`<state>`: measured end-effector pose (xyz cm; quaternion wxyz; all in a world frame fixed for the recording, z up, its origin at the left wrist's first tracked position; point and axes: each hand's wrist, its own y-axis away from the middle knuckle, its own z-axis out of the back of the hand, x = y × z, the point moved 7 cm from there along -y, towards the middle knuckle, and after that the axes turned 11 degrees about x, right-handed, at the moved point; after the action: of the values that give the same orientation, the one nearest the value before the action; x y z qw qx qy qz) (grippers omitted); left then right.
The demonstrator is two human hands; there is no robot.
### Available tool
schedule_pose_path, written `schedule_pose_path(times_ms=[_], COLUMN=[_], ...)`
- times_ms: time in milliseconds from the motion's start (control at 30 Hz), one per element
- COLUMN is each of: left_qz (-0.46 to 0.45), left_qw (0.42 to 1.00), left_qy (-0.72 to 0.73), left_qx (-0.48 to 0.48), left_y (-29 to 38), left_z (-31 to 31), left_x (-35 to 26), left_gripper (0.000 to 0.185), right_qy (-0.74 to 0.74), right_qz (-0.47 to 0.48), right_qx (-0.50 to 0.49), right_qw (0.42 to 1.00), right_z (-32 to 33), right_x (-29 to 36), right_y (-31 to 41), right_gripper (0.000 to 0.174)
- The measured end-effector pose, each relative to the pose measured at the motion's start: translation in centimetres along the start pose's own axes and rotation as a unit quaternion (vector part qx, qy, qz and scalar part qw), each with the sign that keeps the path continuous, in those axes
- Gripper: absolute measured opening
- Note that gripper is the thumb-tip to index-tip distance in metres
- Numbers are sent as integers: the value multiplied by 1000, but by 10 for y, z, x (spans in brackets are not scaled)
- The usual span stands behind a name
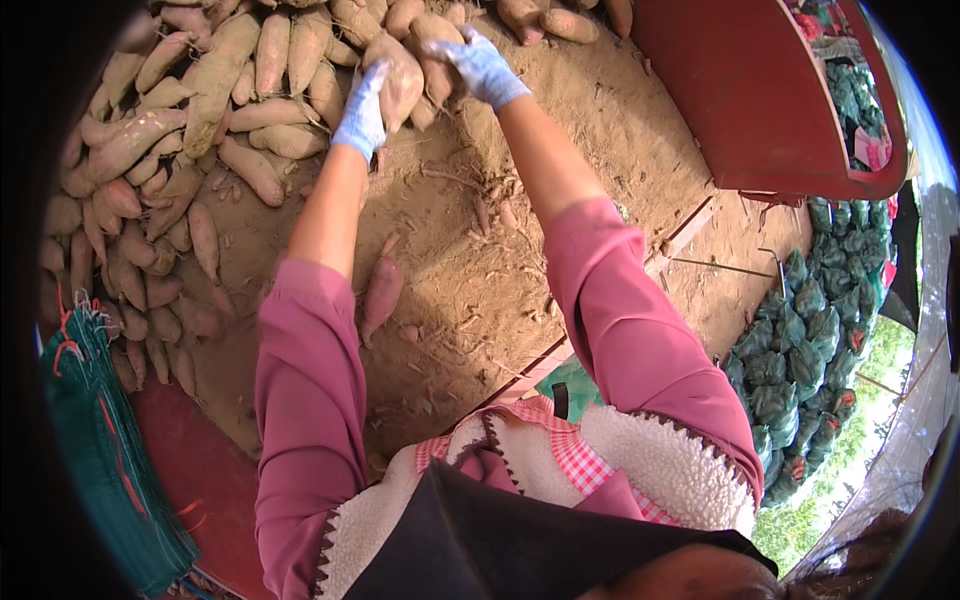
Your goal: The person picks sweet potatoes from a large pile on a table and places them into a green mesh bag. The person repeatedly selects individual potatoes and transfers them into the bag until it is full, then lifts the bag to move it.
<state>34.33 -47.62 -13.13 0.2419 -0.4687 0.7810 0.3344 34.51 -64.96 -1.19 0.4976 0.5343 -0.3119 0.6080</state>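
Sweet potatoes with soil on them lie heaped across the top and left of the head view. My left hand [365,109], in a light blue and white work glove, is closed around the side of a large sweet potato [397,81]. Just to the right, my right hand [480,66], gloved the same way, has its fingers on another sweet potato [437,69]; how firmly it grips cannot be told. A reddish sweet potato [383,292] lies apart on the soil-covered surface [457,300], between my forearms.
A red panel with a cut-out [697,90] stands at the upper right. Filled green mesh bags [780,367] are piled beyond it. At the lower left hangs a stack of green mesh bags [112,450] with red ties. Root scraps litter the surface.
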Motion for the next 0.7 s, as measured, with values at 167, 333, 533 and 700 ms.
schedule_pose_path(times_ms=[167, 333, 533, 700], left_qz=[27, 60, 124, 277], left_qw=[983, 976, 976, 931], left_qy=[136, 188, 164, 149], left_qx=[119, 96, 74, 185], left_y=[140, 247, 337, 417], left_z=[-40, -104, -127, -216], left_x=[27, 35, 53, 109], left_gripper=[49, 86, 72, 77], right_qy=[-478, -671, -700, -726], right_qz=[48, 92, 117, 185], right_qx=[-38, -41, -30, -85], right_qw=[876, 735, 704, 657], right_z=[-19, -49, -66, -65], right_x=[-14, -18, 4, -10], right_y=[124, 213, 336, 480], right_gripper=[93, 103, 106, 97])
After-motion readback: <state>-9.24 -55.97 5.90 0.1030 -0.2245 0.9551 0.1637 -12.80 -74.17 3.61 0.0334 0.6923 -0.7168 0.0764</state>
